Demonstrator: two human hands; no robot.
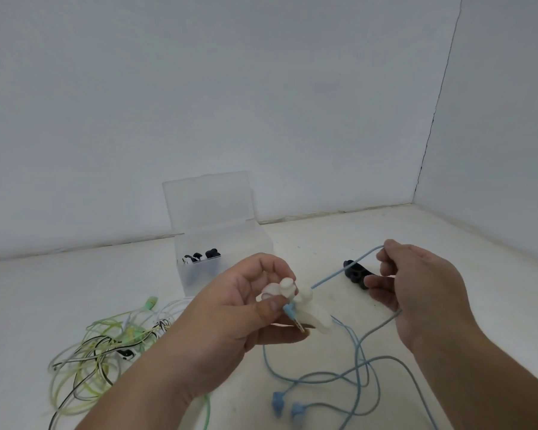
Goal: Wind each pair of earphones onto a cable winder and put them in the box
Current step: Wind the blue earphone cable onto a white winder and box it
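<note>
My left hand (236,315) holds a white bone-shaped cable winder (305,305), and its thumb pins the jack end of the blue earphones against it. My right hand (416,290) pinches the blue cable (339,273) and pulls it taut up and to the right of the winder. The remaining blue cable loops loose on the table, ending in two blue earbuds (288,408) near the front. A clear plastic box (227,243) with its lid up stands behind my left hand, with wound black and white earphones (199,256) inside.
A tangle of green, white and black earphone cables (106,346) lies at the left. A black cable winder (356,273) lies on the table behind my right hand. White walls close the table at the back and right.
</note>
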